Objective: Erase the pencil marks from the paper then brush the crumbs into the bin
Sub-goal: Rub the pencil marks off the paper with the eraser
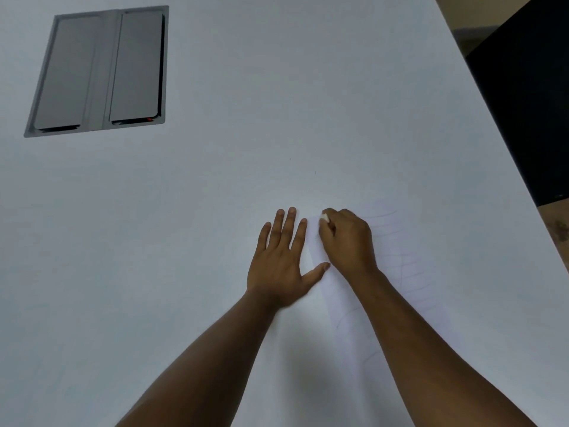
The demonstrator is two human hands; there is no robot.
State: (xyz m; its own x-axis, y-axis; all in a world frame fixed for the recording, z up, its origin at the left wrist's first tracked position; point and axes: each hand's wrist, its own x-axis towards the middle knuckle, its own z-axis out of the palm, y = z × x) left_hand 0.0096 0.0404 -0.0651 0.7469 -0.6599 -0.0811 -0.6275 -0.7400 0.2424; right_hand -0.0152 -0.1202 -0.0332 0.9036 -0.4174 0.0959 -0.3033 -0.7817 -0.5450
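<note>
White table (215, 195) fills the view, with a grey double-flap hatch (101, 70) set in its far left. Near the front edge lies the paper (409, 272), faint pencil lines on it. Left hand (281, 263) lies flat, fingers spread, at the sheet's left edge. Right hand (348, 241) pinches a white eraser (324, 217) against the paper's top.

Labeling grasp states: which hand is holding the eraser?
The right hand: its fingers curl round the white eraser on the paper. The left hand lies flat with fingers straight, holding nothing.
</note>
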